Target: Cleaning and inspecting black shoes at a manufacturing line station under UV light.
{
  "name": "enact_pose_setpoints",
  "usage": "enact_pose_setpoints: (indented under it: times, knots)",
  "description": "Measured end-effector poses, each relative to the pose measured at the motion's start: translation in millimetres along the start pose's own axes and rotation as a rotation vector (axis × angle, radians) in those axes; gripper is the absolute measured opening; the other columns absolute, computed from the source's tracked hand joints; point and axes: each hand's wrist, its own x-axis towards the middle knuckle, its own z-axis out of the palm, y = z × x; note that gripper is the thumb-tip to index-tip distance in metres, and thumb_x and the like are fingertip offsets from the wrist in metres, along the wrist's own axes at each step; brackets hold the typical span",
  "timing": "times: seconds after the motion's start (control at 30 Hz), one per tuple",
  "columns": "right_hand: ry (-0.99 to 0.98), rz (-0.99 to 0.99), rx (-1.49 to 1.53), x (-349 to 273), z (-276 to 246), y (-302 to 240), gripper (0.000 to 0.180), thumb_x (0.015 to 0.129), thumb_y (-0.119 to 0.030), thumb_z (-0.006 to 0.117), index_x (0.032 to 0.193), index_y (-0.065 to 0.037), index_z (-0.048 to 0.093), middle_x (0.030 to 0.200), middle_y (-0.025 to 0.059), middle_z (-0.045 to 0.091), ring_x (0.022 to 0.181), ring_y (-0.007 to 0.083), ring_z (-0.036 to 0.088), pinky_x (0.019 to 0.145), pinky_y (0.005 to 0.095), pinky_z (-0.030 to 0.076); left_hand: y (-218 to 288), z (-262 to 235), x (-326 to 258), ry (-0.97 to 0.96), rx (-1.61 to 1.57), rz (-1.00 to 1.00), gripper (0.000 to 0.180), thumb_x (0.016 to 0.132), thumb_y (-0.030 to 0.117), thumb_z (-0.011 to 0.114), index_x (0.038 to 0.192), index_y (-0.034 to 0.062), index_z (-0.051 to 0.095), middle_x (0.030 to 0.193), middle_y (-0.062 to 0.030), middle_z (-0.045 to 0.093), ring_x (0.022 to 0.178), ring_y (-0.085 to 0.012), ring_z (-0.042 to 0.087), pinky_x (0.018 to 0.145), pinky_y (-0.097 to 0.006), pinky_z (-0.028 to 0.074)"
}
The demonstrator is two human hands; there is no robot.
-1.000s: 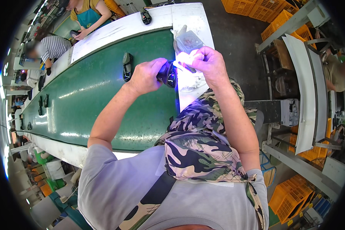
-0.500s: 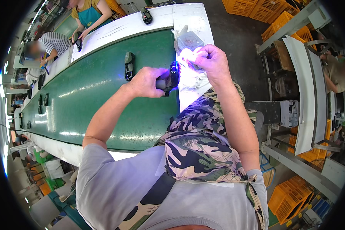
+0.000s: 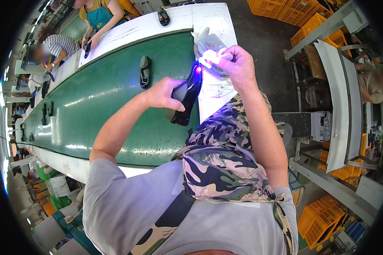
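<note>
My left hand grips a glossy black shoe at the right end of the green conveyor belt. The shoe's long shiny side faces up, and one end points away toward my other hand. A small red-violet bright spot shows near that far end. In my right hand, thumb and fingers pinch a white wad, apparently cloth, washed out by violet-white light. It is at or very near the shoe's far end; contact cannot be made out. Behind it, a clear plastic-wrapped greyish item lies on the white ledge.
Another black shoe lies on the belt, and one more stands on the far white edge. Two people, one in a teal apron, one in a striped shirt, handle things across the belt. Orange crates stand at the right.
My left hand has turned the shoe, so its long side now shows and its near end reaches closer to me. My right hand keeps its pinch on the white wad nearby.
</note>
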Motion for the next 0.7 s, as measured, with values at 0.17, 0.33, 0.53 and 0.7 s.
enact_pose_setpoints:
  times: [0.17, 0.33, 0.53, 0.7]
  knots:
    - [-0.03, -0.001, -0.035, -2.2, 1.9, -0.1, 0.017, 0.078, 0.0, 0.08, 0.083, -0.001, 0.063, 0.084, 0.0004, 0.064, 0.073, 0.0056, 0.055, 0.066, 0.0213, 0.049, -16.4, 8.1, 1.8, -0.029, -0.257, -0.042, 0.058, 0.066, 0.027, 0.084, 0.112, -0.0031, 0.065, 0.094, -0.005, 0.069, 0.086, -0.014, 0.062, 0.081, -0.03, 0.051]
    - [-0.049, -0.038, -0.078, -6.6, 3.8, 6.6, 0.021, 0.077, -0.001, 0.08, 0.08, -0.002, 0.06, 0.084, 0.0017, 0.064, 0.076, 0.0061, 0.057, 0.067, 0.0225, 0.05, -15.4, 10.3, 4.7, 0.001, -0.557, -0.117, 0.062, 0.068, 0.026, 0.08, 0.119, -0.005, 0.063, 0.102, -0.0064, 0.069, 0.093, -0.0161, 0.063, 0.089, -0.03, 0.049]
    - [-0.115, -0.017, -0.016, -12.8, 9.4, 18.4, 0.026, 0.078, 0.0, 0.08, 0.075, -0.004, 0.054, 0.085, 0.0031, 0.064, 0.08, 0.008, 0.058, 0.07, 0.0251, 0.051, -12.1, 10.5, 6.6, 0.052, -0.804, -0.18, 0.057, 0.071, 0.021, 0.074, 0.12, -0.0059, 0.062, 0.104, -0.0101, 0.07, 0.092, -0.0194, 0.067, 0.09, -0.032, 0.052]
    - [-0.163, 0.021, 0.073, -20.1, 13.9, 25.6, 0.03, 0.078, -0.001, 0.08, 0.073, -0.006, 0.052, 0.085, 0.0032, 0.064, 0.08, 0.009, 0.058, 0.071, 0.0262, 0.051, -12.0, 8.3, 7.5, 0.1, -0.943, -0.192, 0.055, 0.074, 0.021, 0.072, 0.122, -0.0053, 0.059, 0.108, -0.0118, 0.069, 0.094, -0.021, 0.069, 0.091, -0.034, 0.053]
